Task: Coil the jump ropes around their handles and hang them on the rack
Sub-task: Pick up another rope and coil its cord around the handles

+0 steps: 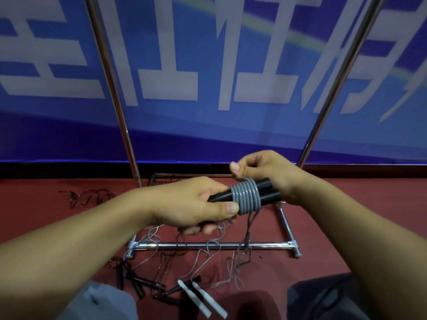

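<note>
Red floor (323, 204) under a blue banner (208, 65) with large white characters; no containers in view. Rack (215, 245): chrome frame, two upright poles rising at 11 and 1 o'clock, one crossbar low on the floor at 6 o'clock of the hands. Handles (268, 192): two black ones, held side by side at centre. Grey rope (247, 197): about seven turns wound tightly around both handles, its thin tail hanging down towards the crossbar. Left hand (196, 204): fingers curled around the handles' left end, thumb pressed against the coil's edge. Right hand (261, 172): thumb and forefinger pinching the rope just above the coil at 12 o'clock, other fingers curled. Loose ropes (161, 269): a tangle across the floor from 9 to 6 o'clock, number cannot be told; two white handles (201, 299) at 6 o'clock, several black ones (136, 285) at 7 o'clock. Bare floor lies at 3 o'clock of the rack.
</note>
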Motion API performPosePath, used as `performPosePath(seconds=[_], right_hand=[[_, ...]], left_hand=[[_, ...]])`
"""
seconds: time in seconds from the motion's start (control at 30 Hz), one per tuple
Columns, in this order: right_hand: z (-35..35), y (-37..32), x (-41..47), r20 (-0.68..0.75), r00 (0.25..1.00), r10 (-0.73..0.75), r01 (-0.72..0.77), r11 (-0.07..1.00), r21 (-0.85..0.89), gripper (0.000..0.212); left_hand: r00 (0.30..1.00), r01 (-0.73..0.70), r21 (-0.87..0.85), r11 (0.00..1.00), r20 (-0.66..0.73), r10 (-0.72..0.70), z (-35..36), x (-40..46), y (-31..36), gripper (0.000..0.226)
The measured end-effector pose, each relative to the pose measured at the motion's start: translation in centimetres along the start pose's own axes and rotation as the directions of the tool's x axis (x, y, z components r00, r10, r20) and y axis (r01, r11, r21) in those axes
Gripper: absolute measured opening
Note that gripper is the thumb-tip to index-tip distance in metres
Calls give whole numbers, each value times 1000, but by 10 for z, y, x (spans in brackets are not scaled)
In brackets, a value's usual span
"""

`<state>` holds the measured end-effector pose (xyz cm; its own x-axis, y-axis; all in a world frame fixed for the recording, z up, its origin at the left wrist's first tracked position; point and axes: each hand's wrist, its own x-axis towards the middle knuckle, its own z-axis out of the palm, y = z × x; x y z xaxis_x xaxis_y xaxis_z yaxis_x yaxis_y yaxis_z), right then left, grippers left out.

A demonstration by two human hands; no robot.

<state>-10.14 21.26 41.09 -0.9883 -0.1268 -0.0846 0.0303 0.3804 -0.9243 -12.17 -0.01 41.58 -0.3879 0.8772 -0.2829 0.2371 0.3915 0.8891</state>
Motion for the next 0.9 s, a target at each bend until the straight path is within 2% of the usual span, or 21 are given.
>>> performPosePath(seconds=[0.07,0.17,0.2,0.27,0.47,0.63,0.9], right_hand=[[0,0,4,-38,999,32,-27,993,112,27],[1,5,9,-116,991,69,-63,997,51,22],[1,7,10,-137,986,101,-93,994,63,15],[-1,10,12,-168,973,160,-143,984,108,14],[-5,5,10,-197,959,204,-152,956,251,36],[-8,0,11,-211,961,177,-91,928,362,38],[-5,3,11,-214,973,90,-34,967,253,33]], left_hand=[[996,-84,-62,995,-37,82,0,1,1,29],[981,-149,-144,978,-143,128,2,5,5,37],[975,-159,-173,972,-182,127,3,6,6,37],[960,-178,-233,956,-255,117,3,7,10,36],[890,-159,-310,937,-455,0,-2,9,9,36],[819,-90,-321,943,-563,-114,-9,12,1,34],[740,-56,-375,925,-637,-213,-14,19,-4,35]])
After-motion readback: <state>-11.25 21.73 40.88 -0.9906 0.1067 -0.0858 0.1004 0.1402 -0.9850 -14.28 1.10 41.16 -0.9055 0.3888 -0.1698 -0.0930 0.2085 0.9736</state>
